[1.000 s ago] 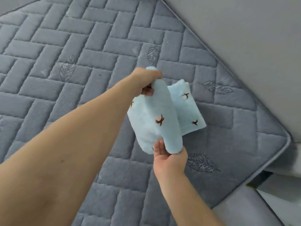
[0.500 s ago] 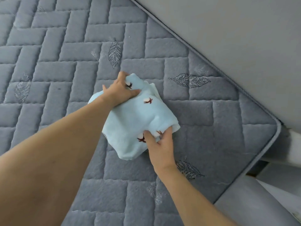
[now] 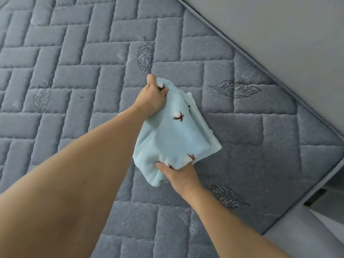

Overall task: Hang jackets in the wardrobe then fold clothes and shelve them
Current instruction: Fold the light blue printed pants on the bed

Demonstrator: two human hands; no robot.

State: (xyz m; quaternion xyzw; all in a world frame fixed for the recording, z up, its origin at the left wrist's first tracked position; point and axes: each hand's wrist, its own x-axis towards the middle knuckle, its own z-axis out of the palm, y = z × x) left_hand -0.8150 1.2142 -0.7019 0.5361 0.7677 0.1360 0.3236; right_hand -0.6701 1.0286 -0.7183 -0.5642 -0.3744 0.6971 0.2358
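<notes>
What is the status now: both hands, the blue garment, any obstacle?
Left hand gripping top of light blue garment. Right hand gripping its lower edge. Garment folded, over grey quilted mattress. Nothing in the way.

Soft, fleecy matt cloth [image 3: 175, 138]; quilted, plush grey mattress cover [image 3: 74, 77] with stitched leaves.

Grey quilted mattress pad [image 3: 78, 75] w/ leaf stitching; folded lt-blue cloth [image 3: 173, 138] atop.

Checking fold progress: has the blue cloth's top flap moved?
Yes. The top flap of the blue cloth swung right, toward the double leaf on the quilt, and now covers most of the lower layer.
</notes>
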